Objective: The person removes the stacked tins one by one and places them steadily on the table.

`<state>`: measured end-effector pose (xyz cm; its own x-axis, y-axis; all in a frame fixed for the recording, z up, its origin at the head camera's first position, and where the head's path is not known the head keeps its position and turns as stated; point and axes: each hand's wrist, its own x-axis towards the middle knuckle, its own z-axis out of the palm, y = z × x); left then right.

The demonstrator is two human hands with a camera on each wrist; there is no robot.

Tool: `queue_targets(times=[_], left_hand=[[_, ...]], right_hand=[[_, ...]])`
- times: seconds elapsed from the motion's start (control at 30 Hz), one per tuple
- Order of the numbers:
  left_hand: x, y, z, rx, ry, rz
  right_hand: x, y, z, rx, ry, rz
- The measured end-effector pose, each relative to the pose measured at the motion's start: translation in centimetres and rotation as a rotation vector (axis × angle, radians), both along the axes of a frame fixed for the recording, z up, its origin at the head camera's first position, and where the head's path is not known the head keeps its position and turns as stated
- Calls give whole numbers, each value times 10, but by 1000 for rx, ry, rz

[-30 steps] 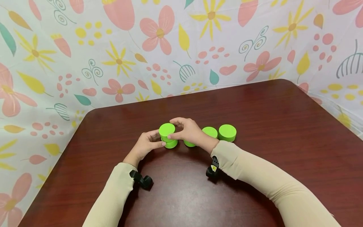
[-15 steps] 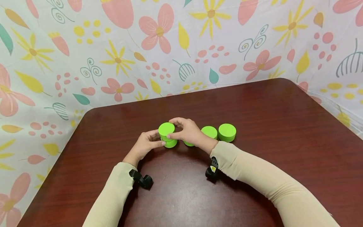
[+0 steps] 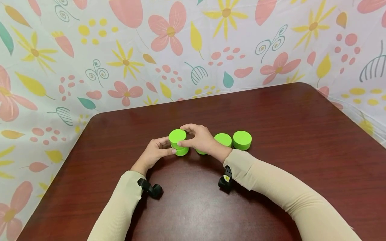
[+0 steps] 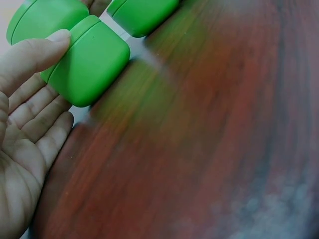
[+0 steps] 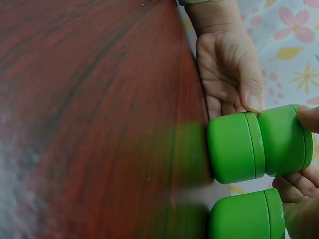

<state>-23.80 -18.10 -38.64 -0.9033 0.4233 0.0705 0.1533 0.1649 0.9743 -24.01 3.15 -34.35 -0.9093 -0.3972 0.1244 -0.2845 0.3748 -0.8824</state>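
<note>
Two round green lidded jars are stacked one on the other in front of the person. The left hand holds the lower jar from the side, its thumb at the lid edge and its fingers behind. At the upper jar, the right hand grips the side between thumb and fingers. In the right wrist view this upper jar sits against the lower one's lid, slightly tilted. A third green jar stands just right of the stack, mostly hidden under the right hand.
Two more green jars, one partly behind the right wrist and another farther right, stand in the same row. Everything rests on a dark reddish wooden table. A floral cloth hangs behind its far edge.
</note>
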Motion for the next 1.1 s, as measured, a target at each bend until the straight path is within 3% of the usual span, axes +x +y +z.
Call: queue_targets(times=[0.23,0.5,1.1], left_hand=[[1,1,0,1,-8,2],[-2,-1,-1,0,-20,-11],[-4,-3,0,-28,-22,-8]], right_hand=[[2,2,1,-37,-26,-26],[1,13,17,-64,-16,-56],[-1,64,32,-64,-15,-180]])
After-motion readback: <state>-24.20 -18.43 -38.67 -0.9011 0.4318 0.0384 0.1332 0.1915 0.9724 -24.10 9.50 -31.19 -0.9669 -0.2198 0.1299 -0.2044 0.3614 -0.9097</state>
